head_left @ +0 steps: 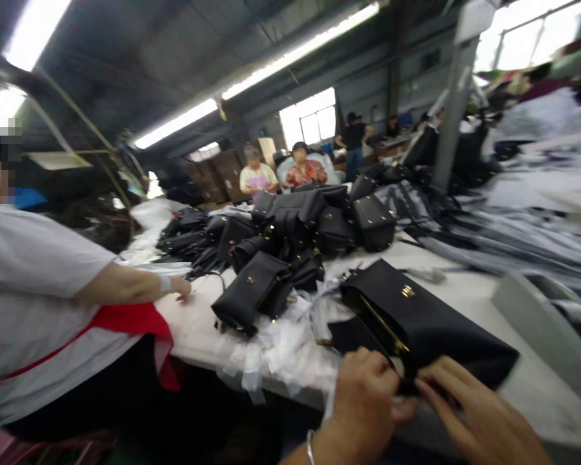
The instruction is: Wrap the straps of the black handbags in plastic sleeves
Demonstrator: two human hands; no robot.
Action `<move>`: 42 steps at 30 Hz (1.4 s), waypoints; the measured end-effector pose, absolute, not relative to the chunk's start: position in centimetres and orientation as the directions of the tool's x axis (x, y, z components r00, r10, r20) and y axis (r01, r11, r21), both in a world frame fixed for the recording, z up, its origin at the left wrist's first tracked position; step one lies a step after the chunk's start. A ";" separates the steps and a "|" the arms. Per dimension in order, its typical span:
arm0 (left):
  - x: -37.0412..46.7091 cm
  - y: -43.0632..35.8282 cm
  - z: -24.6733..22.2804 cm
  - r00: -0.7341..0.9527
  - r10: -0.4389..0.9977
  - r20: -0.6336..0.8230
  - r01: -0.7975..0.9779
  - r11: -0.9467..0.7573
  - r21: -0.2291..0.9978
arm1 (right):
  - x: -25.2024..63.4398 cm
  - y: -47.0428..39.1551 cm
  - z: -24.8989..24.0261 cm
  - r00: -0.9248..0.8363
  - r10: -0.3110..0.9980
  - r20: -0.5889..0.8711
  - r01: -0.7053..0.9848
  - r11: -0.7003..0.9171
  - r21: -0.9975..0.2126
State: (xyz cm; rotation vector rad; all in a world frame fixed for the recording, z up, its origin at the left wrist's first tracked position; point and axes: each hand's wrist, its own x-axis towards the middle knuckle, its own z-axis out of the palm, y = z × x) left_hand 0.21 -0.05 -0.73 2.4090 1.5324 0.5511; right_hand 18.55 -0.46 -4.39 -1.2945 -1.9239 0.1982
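A black handbag point(440, 316) with a gold clasp and a gold-coloured zipper lies tilted on the table right in front of me. My left hand point(365, 400) is closed at its near side, fingers curled round a black part beside the open zipper. Close by, my right hand point(469, 403) pinches the bag's near edge between thumb and fingers. The small part between both hands is mostly hidden by my fingers. Crumpled white wrapping point(290, 349) lies to the left of the bag.
Another black handbag point(252, 290) and a heap of black bags point(295, 219) cover the white table point(198, 329). A grey bin point(547, 336) stands at right. A co-worker in a white shirt point(39, 258) reaches in from the left. More people point(307, 173) work farther back.
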 end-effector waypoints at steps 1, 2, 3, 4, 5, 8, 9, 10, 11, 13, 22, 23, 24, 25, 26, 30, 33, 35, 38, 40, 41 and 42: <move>0.2 -0.1 -0.9 0.388 0.889 0.241 0.827 -0.452 0.335 | 19.1 -0.6 -3.9 -0.170 0.896 0.410 0.716 0.398 -0.573; 0.0 -0.1 -1.0 0.400 0.877 0.267 0.827 -0.471 0.308 | 19.7 -0.7 -3.4 -0.143 0.930 0.338 0.727 0.331 -0.602; -0.2 -0.1 -0.9 0.401 0.870 0.286 0.826 -0.478 0.297 | 20.4 -0.6 -2.9 -0.101 0.948 0.302 0.735 0.276 -0.619; -0.5 0.0 -0.8 0.400 0.866 0.300 0.823 -0.484 0.298 | 21.2 -0.5 -2.6 -0.069 0.958 0.277 0.739 0.235 -0.631; -0.8 0.0 -0.7 0.404 0.863 0.304 0.817 -0.490 0.305 | 22.2 -0.5 -2.4 -0.029 0.963 0.269 0.745 0.201 -0.637; -1.5 0.1 -0.6 0.392 0.862 0.320 0.803 -0.491 0.339 | 25.3 -0.6 -2.5 0.107 0.947 0.303 0.775 0.112 -0.623; -1.7 0.2 -0.7 0.378 0.865 0.330 0.802 -0.484 0.350 | 26.3 -0.7 -2.7 0.156 0.933 0.325 0.788 0.081 -0.611; -1.8 0.3 -0.7 0.362 0.868 0.339 0.799 -0.476 0.366 | 27.3 -0.8 -3.0 0.198 0.917 0.346 0.799 0.054 -0.600; -1.9 0.4 -0.8 0.354 0.871 0.341 0.790 -0.473 0.389 | 28.1 -0.8 -3.2 0.230 0.903 0.364 0.806 0.033 -0.591; -2.0 0.7 -0.9 0.374 0.873 0.313 0.748 -0.484 0.455 | 29.0 -0.7 -3.5 0.272 0.885 0.378 0.797 0.012 -0.603; -2.7 1.3 -1.3 0.525 0.851 -0.025 0.617 -0.361 0.699 | 26.0 -0.7 -4.4 0.254 0.967 0.035 0.285 -0.040 -0.958; -2.9 1.4 -1.1 0.537 0.842 -0.046 0.599 -0.342 0.724 | 25.7 -0.7 -4.5 0.270 0.962 0.032 0.251 -0.038 -0.967; -3.1 1.5 -0.9 0.556 0.828 -0.074 0.588 -0.328 0.740 | 25.6 -0.5 -4.6 0.300 0.953 0.033 0.230 -0.039 -0.972; -3.4 1.6 -0.7 0.579 0.809 -0.104 0.582 -0.321 0.747 | 25.5 -0.4 -4.7 0.333 0.942 0.036 0.218 -0.040 -0.975; -3.7 1.7 -0.5 0.599 0.790 -0.129 0.584 -0.320 0.746 | 25.5 -0.2 -4.7 0.360 0.932 0.041 0.217 -0.041 -0.975; -4.5 2.0 -0.3 0.591 0.788 -0.173 0.640 -0.328 0.695 | 26.5 0.5 -4.3 0.460 0.883 0.096 0.331 -0.070 -0.941; -4.7 2.2 -0.8 0.573 0.803 -0.166 0.647 -0.318 0.694 | 27.3 0.9 -3.9 0.500 0.858 0.115 0.407 -0.116 -0.906; -4.7 2.3 -1.0 0.557 0.814 -0.164 0.661 -0.314 0.682 | 27.6 1.1 -3.7 0.524 0.843 0.121 0.417 -0.130 -0.900; -4.6 2.3 -1.1 0.516 0.839 -0.176 0.718 -0.311 0.623 | 27.7 1.3 -3.9 0.543 0.831 0.119 0.395 -0.128 -0.910; -4.4 2.1 -0.9 0.497 0.849 -0.180 0.751 -0.318 0.578 | 27.5 1.3 -4.3 0.531 0.842 0.095 0.338 -0.108 -0.935; -4.2 2.1 -0.8 0.492 0.852 -0.177 0.758 -0.320 0.568 | 27.4 1.3 -4.5 0.521 0.850 0.078 0.295 -0.094 -0.951; -3.8 2.0 -0.7 0.495 0.852 -0.173 0.754 -0.322 0.572 | 27.2 1.3 -4.7 0.509 0.859 0.061 0.246 -0.077 -0.966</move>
